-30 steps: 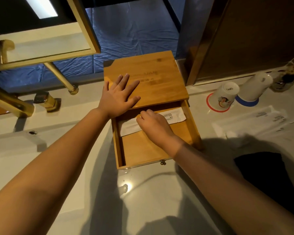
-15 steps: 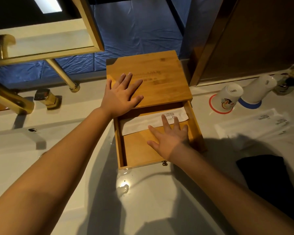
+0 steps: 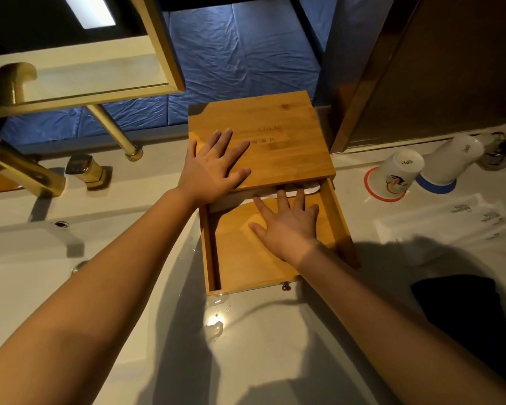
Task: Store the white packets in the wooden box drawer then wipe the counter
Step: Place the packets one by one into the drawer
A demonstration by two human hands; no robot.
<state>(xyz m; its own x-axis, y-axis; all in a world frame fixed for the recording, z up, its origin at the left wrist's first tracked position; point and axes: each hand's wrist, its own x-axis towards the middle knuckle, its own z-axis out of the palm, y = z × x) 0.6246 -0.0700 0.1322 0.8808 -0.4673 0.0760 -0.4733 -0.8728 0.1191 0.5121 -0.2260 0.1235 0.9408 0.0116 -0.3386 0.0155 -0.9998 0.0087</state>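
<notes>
The right hand [image 3: 287,226], fingers spread flat, has slid the white packet [image 3: 311,189] deeper into the drawer [image 3: 246,258] at frame centre; only a sliver now shows under the wooden box [image 3: 275,135], which the left hand [image 3: 214,168] presses flat. More packets [image 3: 450,220] wait on the surface [image 3: 275,346] at right.

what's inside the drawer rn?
One white packet at the back of the drawer, mostly tucked under the box top. The right hand lies flat on it and the drawer floor. Anything deeper under the top is hidden.
</notes>
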